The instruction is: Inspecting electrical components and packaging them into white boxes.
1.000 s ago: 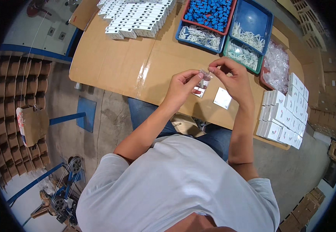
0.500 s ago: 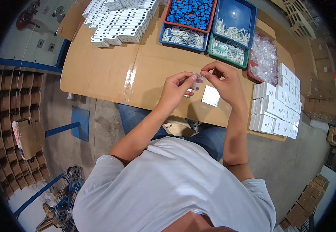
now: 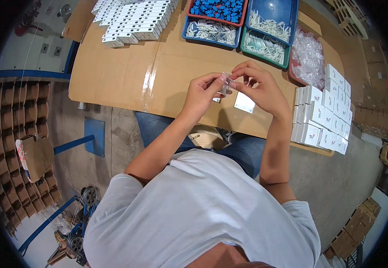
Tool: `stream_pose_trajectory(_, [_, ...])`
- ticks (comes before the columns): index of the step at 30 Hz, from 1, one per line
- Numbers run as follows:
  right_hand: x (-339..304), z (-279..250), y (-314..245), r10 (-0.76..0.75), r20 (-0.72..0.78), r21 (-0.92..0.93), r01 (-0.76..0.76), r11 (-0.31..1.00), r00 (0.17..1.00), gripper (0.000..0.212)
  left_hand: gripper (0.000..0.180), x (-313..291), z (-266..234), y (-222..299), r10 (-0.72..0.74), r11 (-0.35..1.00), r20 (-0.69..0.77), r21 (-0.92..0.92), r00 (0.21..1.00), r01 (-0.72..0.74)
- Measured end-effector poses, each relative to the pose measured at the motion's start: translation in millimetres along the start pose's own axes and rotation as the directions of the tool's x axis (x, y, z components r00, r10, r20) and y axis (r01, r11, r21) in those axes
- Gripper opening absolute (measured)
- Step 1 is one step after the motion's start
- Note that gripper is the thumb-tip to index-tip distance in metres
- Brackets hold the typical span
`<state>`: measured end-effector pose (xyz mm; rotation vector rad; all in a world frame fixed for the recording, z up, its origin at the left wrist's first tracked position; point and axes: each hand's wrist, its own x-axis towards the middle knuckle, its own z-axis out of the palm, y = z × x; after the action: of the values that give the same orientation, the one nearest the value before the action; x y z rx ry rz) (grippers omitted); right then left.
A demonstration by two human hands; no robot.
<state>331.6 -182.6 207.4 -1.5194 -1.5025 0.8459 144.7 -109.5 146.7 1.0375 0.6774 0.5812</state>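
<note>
My left hand (image 3: 202,92) pinches a small clear plastic piece (image 3: 226,84) over the table's near edge. From the other side my right hand (image 3: 261,90) closes its thumb and fingertips on the same piece. Its exact kind is too small to make out. A flat white square box (image 3: 244,103) lies on the cardboard tabletop just under my right hand. Part of another small white item (image 3: 216,100) shows below my left fingers; the rest is hidden.
Stacked white boxes (image 3: 322,111) stand on the right, and rows of white boxes (image 3: 136,22) at far left. At the back are a red tray (image 3: 188,10) of blue parts, blue (image 3: 185,36) and green (image 3: 265,59) trays of white parts, and a red tray of clear bags (image 3: 307,58).
My right fingers have come in closer and now meet the clear plastic piece in my left hand. The whole view has shifted slightly, with the table appearing higher.
</note>
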Motion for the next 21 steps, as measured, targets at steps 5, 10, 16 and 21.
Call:
stream_pose_trajectory(5, [-0.8, -6.5, -6.1, 0.089, 0.042, 0.054, -0.091, 0.994, 0.995, 0.012, 0.039, -1.8, 4.2, 11.5, -0.093, 0.988, 0.091, -0.113, 0.992, 0.103])
stream_pose_trajectory(10, [0.4, 0.4, 2.8, 0.070, -0.024, 0.033, -0.069, 0.997, 0.997, 0.012, 0.037, -2.6, 3.4, 4.4, -0.145, 0.982, 0.145, -0.103, 0.979, 0.161])
stream_pose_trajectory(16, [5.2, 4.0, 33.5, 0.241, -0.054, 0.425, -0.196, 0.884, 0.969, 0.010, 0.025, -5.3, -1.0, -8.9, -0.074, 0.997, 0.090, 0.044, 0.993, 0.070])
stream_pose_trajectory(21, [27.6, -29.7, 142.6, 0.244, -0.420, -0.072, -0.300, 0.951, 0.874, 0.014, 0.021, -14.9, -13.1, -9.1, -0.108, 0.992, 0.070, 0.069, 0.992, 0.103])
